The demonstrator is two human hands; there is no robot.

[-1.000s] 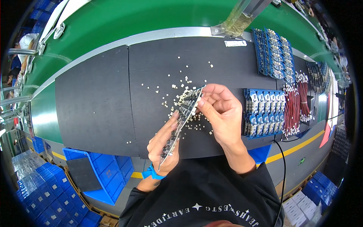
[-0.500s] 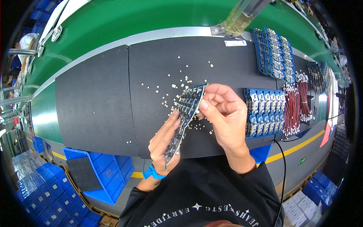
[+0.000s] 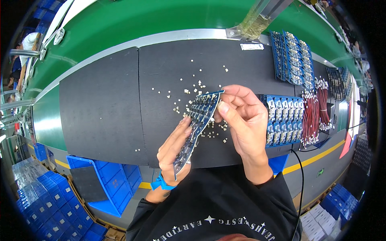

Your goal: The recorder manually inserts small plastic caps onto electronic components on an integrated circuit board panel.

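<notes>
A blue circuit board panel (image 3: 197,123) with rows of small parts is tilted up on edge between my two hands, above the mat. My left hand (image 3: 173,149), with a blue band at the wrist, is closed around its lower left part, fingers lying along the face. At the upper right end, my right hand (image 3: 243,118) grips the panel's edge with thumb and fingers; whether it also holds a small part there is hidden. Small white connectors (image 3: 186,91) lie scattered on the black mat (image 3: 169,64) behind and beneath the panel.
To the right sit populated blue boards (image 3: 283,120), bundles of red wires (image 3: 309,116) with white plugs, and a stack of upright panels (image 3: 293,58) farther back. A metal post (image 3: 257,20) stands at the far edge. Blue crates (image 3: 104,184) are below the table's near left edge.
My right hand has shifted slightly right, and the panel's upper end has moved with it. My left hand stays nearly in place.
</notes>
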